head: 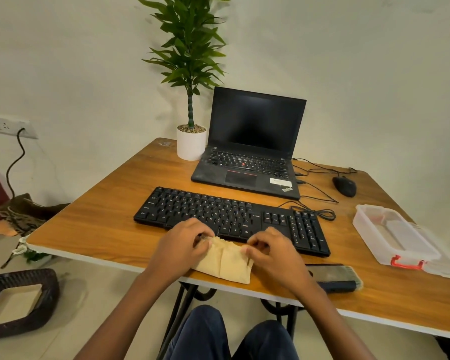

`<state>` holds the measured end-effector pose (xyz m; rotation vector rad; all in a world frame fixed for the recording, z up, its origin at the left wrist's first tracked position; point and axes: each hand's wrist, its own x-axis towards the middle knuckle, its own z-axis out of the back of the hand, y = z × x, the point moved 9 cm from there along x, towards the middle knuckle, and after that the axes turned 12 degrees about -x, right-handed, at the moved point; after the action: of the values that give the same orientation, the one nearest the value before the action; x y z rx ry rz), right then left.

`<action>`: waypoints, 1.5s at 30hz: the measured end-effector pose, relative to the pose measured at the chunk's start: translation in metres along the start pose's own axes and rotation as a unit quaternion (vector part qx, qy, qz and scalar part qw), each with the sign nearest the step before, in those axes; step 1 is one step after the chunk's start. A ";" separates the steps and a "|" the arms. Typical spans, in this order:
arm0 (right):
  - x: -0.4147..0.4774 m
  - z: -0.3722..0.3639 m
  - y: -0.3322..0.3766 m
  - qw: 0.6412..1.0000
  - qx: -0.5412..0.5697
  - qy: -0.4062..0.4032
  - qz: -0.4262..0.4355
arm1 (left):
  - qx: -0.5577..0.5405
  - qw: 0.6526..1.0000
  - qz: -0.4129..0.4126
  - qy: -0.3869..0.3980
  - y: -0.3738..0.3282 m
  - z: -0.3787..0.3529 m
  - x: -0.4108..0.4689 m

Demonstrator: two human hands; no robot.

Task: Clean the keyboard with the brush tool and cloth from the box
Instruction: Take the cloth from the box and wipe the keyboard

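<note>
Both hands are on the cloth (226, 265) at the near edge of the table (102, 224). The left hand (182, 242) has its fingers (202, 246) pinching the top left corner, and the right hand (273, 252) has its fingers (255, 250) pinching the top right, with the tan cloth lying folded between them. The brush (334, 278) lies on the table at 3 o'clock from the cloth, its left end hidden behind the right wrist. The keyboard (231, 216) sits at 12 o'clock just past the cloth, maybe touching it, can't tell. The clear box (366, 229) with a red latch is at 2 o'clock, open. Further back there's a laptop (250, 152) at 12, a mouse (344, 186) at 1 and a plant (191, 141) at 11.
</note>
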<state>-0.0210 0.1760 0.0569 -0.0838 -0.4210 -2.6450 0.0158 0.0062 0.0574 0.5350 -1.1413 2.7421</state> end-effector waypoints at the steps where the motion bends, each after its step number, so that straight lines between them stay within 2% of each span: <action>1: -0.001 -0.005 0.003 1.000 0.004 0.000 0.003 | 0.001 1.000 -0.007 0.015 -0.003 -0.006 0.000; 8: -0.003 -0.012 -0.008 0.999 -0.010 -0.008 -0.043 | 0.009 1.000 0.001 -0.003 0.008 -0.016 -0.009; 15: -0.003 -0.014 -0.003 0.999 -0.040 -0.002 -0.032 | -0.025 0.999 0.014 -0.035 0.012 -0.008 -0.008; 18: -0.005 -0.011 -0.005 0.998 -0.032 -0.028 -0.041 | -0.049 0.996 0.025 -0.066 0.019 0.001 -0.008; 21: -0.007 -0.006 -0.011 0.996 -0.032 -0.058 -0.061 | -0.061 0.994 0.001 -0.089 0.020 0.008 -0.009; 24: -0.006 0.002 -0.013 0.994 -0.056 -0.076 -0.063 | -0.034 0.994 -0.008 -0.105 0.015 0.008 -0.008; 27: 0.000 0.018 -0.015 0.986 -0.103 -0.115 -0.058 | 0.048 0.986 0.030 -0.156 0.024 0.021 -0.002; 30: 0.010 0.020 -0.025 0.984 -0.142 -0.085 -0.074 | 0.126 0.984 0.095 -0.077 0.053 0.023 0.010; 33: 0.015 0.016 -0.034 0.982 -0.166 -0.047 -0.079 | 0.151 0.982 0.116 0.003 0.072 0.020 0.016; 45: 0.053 0.023 -0.055 0.971 -0.227 -0.021 -0.070 | 0.153 0.983 0.097 -0.022 0.066 0.007 0.058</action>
<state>-0.0935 0.2062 0.0699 -0.2637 0.1805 -2.8328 -0.0527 -0.0469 0.0394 0.5470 -0.8209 3.1147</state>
